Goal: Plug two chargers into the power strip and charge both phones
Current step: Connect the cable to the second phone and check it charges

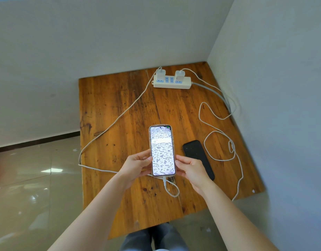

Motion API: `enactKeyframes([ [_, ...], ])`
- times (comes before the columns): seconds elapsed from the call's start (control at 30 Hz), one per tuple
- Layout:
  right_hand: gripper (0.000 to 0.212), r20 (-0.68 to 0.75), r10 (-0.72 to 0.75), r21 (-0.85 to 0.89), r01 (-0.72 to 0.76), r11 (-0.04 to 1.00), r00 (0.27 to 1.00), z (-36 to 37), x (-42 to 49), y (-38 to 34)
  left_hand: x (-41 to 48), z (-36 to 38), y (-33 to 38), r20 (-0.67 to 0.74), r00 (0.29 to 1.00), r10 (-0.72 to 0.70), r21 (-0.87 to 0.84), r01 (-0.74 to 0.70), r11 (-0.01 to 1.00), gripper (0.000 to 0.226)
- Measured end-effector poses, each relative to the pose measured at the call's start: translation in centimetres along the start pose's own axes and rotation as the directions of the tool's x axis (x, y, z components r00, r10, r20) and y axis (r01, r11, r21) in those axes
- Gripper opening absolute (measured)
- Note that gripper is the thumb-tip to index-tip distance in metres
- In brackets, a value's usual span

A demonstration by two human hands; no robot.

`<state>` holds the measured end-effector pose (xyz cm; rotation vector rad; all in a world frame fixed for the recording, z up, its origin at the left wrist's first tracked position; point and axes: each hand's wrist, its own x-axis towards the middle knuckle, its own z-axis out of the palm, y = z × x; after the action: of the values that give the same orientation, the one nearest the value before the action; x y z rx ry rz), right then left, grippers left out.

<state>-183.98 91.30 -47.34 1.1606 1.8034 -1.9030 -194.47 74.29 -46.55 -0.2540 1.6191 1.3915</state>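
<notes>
A lit phone with a leaf-pattern screen is held above the wooden table. My left hand grips its left edge and my right hand its right edge. A white cable is plugged into its bottom end and runs round the table's left side to the left charger in the white power strip. A second charger sits in the strip's right side; its cable loops over the table's right part. A dark phone lies screen-off beside my right hand.
Grey walls close the table in at the back and right. The strip's grey cord runs along the right wall. Tiled floor lies to the left. My knees show below the table's near edge.
</notes>
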Motion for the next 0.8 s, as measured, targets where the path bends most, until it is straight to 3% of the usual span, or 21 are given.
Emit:
enactKeyframes([
  [0.8,0.039,0.003,-0.007,0.027,0.007,1.0,1.0,-0.02,0.52,0.02,0.04,-0.2,0.6,0.001,1.0,0.028,0.006,-0.028,1.0,0.033],
])
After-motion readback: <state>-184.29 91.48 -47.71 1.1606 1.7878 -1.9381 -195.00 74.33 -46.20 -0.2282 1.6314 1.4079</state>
